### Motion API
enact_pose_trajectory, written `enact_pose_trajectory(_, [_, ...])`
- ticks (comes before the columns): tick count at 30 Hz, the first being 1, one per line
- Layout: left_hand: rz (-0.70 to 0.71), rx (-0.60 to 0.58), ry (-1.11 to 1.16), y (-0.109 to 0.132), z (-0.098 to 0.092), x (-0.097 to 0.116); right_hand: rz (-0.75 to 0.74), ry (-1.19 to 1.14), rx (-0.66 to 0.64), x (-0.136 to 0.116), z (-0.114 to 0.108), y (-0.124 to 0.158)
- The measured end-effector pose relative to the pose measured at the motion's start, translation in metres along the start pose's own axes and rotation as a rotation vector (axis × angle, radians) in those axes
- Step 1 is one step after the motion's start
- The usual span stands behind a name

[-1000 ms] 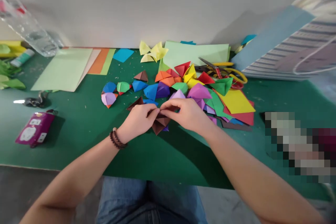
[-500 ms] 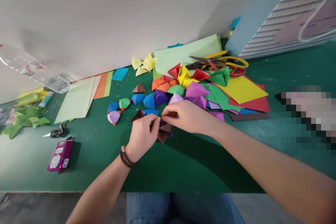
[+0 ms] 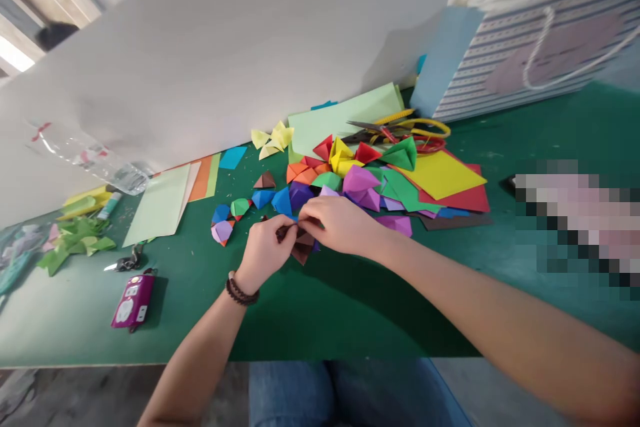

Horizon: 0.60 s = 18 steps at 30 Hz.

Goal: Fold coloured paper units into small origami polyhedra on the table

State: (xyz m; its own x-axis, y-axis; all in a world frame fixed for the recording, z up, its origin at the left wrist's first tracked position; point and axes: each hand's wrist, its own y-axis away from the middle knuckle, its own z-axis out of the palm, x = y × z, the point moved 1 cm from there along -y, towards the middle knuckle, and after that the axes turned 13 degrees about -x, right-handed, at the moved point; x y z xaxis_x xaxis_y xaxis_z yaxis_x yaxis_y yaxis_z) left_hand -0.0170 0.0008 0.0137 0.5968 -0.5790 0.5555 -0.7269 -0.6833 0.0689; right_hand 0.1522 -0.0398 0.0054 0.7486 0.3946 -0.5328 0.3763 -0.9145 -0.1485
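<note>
Both my hands pinch a folded brown paper piece [image 3: 302, 246] over the green table [image 3: 350, 307]. My left hand [image 3: 265, 250], with a bead bracelet at the wrist, grips its left side with closed fingers. My right hand [image 3: 334, 225] pinches the top from the right. Just behind them lies a heap of folded coloured paper shapes [image 3: 345, 177], blue, purple, orange, red, yellow and green.
Flat sheets in yellow and red [image 3: 443, 177] lie right of the heap, scissors [image 3: 405, 130] behind it. A striped gift bag [image 3: 525, 53] stands at back right. Pale green sheets [image 3: 160, 203], a plastic bottle [image 3: 90, 157] and a purple tape measure [image 3: 133, 300] lie at left.
My head has tilted and shifted, so the whole scene has rolled. My hands stay pinched on the brown paper, the fingers drawing closer together over it.
</note>
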Motion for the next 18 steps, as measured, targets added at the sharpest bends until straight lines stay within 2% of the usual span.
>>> enact_pose_trajectory(4, [0.035,0.075,-0.202,-0.011,0.000,0.013,0.048,0.000,0.044,0.006,-0.008,0.003])
enact_pose_trajectory(8, [0.072,0.147,-0.396,-0.027,0.009,0.022,0.036,0.261,0.097,0.015,-0.017,0.005])
enact_pose_trajectory(11, [0.088,0.156,-0.513,-0.032,0.014,0.022,-0.046,0.463,0.127,0.018,-0.017,0.006])
enact_pose_trajectory(14, [0.120,0.195,-0.538,-0.027,0.015,0.017,-0.137,0.571,0.153,0.016,-0.012,0.006])
enact_pose_trajectory(18, [0.162,0.241,-0.477,-0.018,0.015,0.008,-0.185,0.551,0.207,0.011,-0.005,0.008])
